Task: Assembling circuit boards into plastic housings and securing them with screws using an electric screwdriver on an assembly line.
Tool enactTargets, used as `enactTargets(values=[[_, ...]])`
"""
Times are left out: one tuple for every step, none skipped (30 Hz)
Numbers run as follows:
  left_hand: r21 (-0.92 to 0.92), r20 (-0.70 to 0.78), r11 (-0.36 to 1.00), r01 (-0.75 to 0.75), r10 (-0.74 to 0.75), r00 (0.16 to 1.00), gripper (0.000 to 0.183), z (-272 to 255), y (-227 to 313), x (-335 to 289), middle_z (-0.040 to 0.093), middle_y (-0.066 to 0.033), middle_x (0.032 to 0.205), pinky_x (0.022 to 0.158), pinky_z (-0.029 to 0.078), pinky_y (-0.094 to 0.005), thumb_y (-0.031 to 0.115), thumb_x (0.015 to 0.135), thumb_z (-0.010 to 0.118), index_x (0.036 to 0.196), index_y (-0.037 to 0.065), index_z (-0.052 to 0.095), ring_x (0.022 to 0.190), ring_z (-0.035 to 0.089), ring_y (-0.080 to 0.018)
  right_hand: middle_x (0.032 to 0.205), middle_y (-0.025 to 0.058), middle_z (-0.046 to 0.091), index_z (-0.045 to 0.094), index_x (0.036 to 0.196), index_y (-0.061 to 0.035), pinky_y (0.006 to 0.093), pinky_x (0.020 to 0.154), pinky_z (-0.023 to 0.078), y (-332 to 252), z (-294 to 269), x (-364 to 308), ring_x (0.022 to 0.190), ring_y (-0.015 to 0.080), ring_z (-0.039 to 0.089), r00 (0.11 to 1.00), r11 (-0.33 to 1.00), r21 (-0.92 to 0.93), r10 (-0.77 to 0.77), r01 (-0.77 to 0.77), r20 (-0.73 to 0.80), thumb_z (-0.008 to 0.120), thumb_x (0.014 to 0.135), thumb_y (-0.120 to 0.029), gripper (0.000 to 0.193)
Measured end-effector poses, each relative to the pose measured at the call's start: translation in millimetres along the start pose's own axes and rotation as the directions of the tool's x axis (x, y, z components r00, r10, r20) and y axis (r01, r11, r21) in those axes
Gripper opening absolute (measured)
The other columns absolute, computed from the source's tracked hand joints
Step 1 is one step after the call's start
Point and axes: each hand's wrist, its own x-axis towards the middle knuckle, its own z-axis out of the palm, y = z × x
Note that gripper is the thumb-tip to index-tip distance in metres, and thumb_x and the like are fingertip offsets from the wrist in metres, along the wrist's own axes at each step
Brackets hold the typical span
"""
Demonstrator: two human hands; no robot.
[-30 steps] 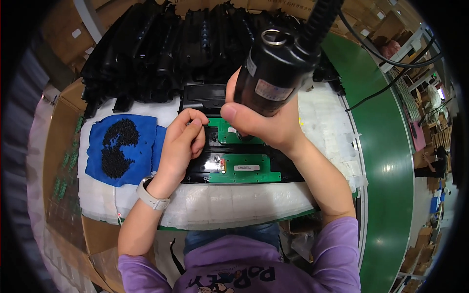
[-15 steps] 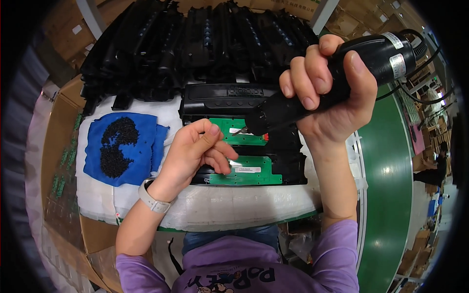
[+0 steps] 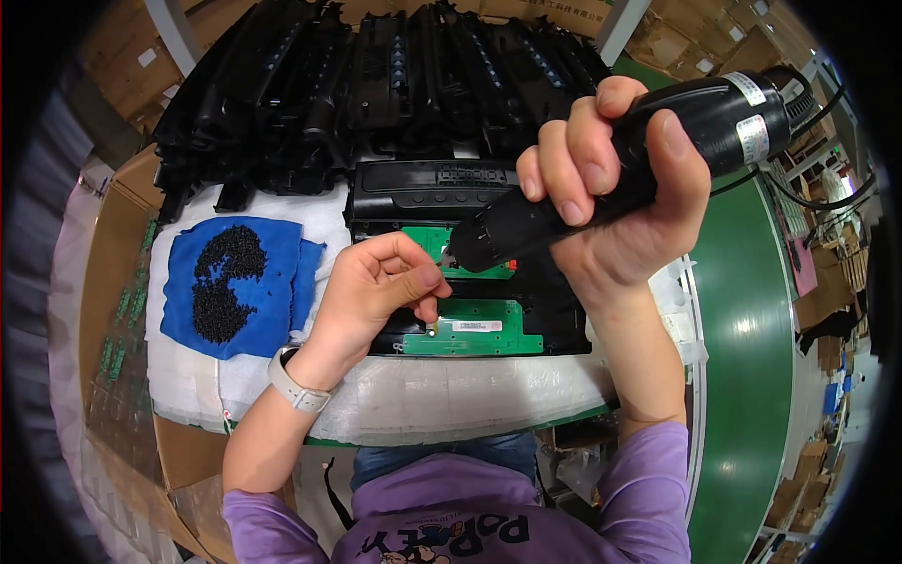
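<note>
My right hand [image 3: 629, 188] is wrapped round a black electric screwdriver [image 3: 695, 141], its nose slanting down to the left over the upper green circuit board [image 3: 425, 239]. The bit's tip is hardly visible beside that board. My left hand [image 3: 381, 291] is closed in a pinch just left of the screwdriver's nose; whatever its fingertips hold is too small to make out. Below lies a second green circuit board [image 3: 470, 338] with a white label. Both boards sit in black plastic housings [image 3: 564, 329], partly covered by my hands.
Small black screws [image 3: 221, 315] lie in two heaps on a blue cloth [image 3: 282, 244] at the left. Several black plastic housings [image 3: 310, 103] are stacked across the back. White padding [image 3: 366, 395] covers the table. A cable [image 3: 832, 197] trails off right from the screwdriver.
The screwdriver and my right hand have moved slightly left and down, toward my left hand. My left fingers have drawn together into a tighter pinch.
</note>
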Motion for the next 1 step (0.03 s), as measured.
enactTargets(values=[[0.011,0.004,1.0,0.002,-0.003,1.0,0.01,-0.8,-0.1,-0.4,0.065,-0.0115,0.08,0.06,0.051,-0.0225,0.011,0.088,0.062,0.087,0.002,0.056,0.062,0.061,-0.0121,0.055,0.0043,0.045,0.05,0.089,-0.0042,0.033,0.051,0.043,2.1,-0.8,-0.4,0.042,0.0151,0.045,1.0,1.0,0.007,0.007,-0.007,0.013,0.049,0.086,-0.029,0.025]])
